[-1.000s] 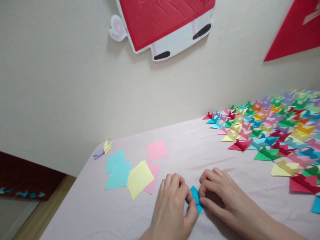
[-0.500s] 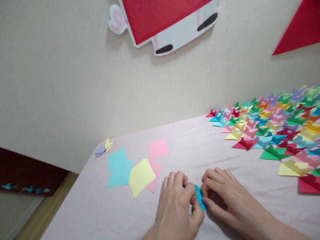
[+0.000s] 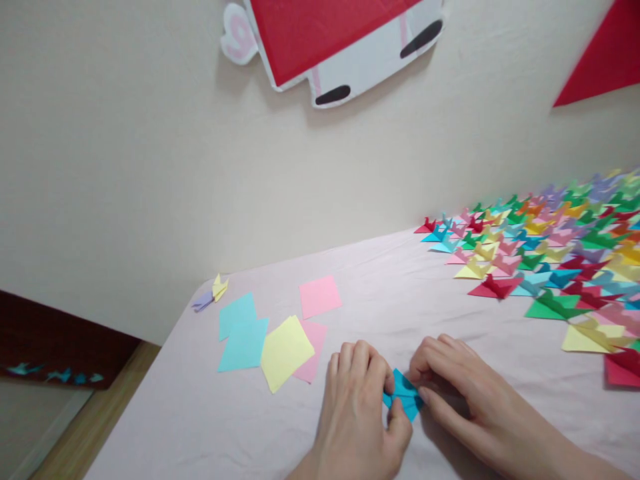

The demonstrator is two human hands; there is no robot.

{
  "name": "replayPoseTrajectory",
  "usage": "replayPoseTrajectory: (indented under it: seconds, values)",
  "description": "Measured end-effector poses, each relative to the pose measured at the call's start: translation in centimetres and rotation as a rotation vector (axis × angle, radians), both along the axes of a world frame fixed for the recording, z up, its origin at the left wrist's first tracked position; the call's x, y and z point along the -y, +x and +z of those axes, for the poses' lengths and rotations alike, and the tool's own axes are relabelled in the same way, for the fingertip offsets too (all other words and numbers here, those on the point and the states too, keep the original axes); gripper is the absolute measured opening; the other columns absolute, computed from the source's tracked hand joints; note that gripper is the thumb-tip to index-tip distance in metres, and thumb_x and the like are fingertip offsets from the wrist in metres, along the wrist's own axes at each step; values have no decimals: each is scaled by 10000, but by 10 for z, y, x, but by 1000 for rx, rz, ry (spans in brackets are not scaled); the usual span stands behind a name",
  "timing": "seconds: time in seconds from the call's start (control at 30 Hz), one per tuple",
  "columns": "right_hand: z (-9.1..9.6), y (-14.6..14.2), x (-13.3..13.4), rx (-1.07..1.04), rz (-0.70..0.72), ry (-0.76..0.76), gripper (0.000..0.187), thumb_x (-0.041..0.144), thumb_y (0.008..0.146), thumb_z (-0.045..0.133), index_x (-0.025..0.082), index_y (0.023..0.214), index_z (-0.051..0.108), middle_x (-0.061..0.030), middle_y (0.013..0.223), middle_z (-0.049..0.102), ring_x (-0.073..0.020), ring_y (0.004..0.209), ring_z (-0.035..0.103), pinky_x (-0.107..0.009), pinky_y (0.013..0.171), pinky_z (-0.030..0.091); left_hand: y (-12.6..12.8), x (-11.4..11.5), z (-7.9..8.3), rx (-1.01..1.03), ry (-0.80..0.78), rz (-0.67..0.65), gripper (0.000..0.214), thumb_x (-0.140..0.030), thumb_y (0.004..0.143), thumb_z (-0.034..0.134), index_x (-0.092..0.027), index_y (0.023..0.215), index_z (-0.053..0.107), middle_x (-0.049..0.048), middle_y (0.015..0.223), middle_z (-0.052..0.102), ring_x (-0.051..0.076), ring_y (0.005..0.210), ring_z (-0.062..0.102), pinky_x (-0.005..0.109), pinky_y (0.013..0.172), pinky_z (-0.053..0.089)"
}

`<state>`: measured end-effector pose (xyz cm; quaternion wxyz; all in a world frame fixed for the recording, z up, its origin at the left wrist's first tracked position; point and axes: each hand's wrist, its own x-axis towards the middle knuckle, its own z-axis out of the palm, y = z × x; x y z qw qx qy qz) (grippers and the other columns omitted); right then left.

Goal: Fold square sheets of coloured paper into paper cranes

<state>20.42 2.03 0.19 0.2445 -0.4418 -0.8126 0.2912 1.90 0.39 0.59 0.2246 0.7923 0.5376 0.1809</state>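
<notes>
Between my two hands, low over the pale pink cloth, is a small folded piece of blue origami paper [image 3: 406, 396] with crease lines across it. My left hand [image 3: 357, 403] has its thumb and index finger on the paper's left side. From the right, my right hand [image 3: 457, 393] pinches the right corner between thumb and fingers. To the left lie loose paper squares: a yellow square [image 3: 287, 353], a pink square [image 3: 321, 297], another pink one partly under the yellow, and two overlapping light-blue squares [image 3: 245, 345].
Rows of colourful folded paper cranes [image 3: 555, 305] fill the right side of the cloth-covered surface [image 3: 175, 413]. A yellow folded piece [image 3: 219, 288] and a purple folded piece [image 3: 203, 302] sit at the far left corner. A wall with a red-and-white cutout [image 3: 340, 40] rises behind.
My hands have drawn slightly apart, and more of the blue paper shows between them. The whole view has shifted a little.
</notes>
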Motion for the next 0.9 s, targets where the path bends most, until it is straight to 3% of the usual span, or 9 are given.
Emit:
replayPoseTrajectory:
  seconds: [0.27,0.63,0.9]
  values:
    - [-2,-18,6,165,-63,80,67,205,816,613,241,826,557,-31,864,613,-235,808,522,-381,740,367,-1,2,0,23,-39,-23,226,-64,737,510,-218,889,444,68,992,472,277,947,413,460,803,354]
    - [-2,-22,6,177,-77,102,65,198,813,589,245,828,547,-25,860,601,-236,797,521,-373,713,336,-1,5,-4,31,-29,-18,246,-59,723,498,-204,915,449,81,997,466,288,947,412,488,820,353]
    - [-1,-15,2,102,-25,15,172,97,817,497,245,879,560,-38,917,615,-224,821,529,-364,728,372,-5,3,-1,37,-38,-23,269,-63,711,492,-226,922,459,78,1008,478,288,961,430,452,810,372]
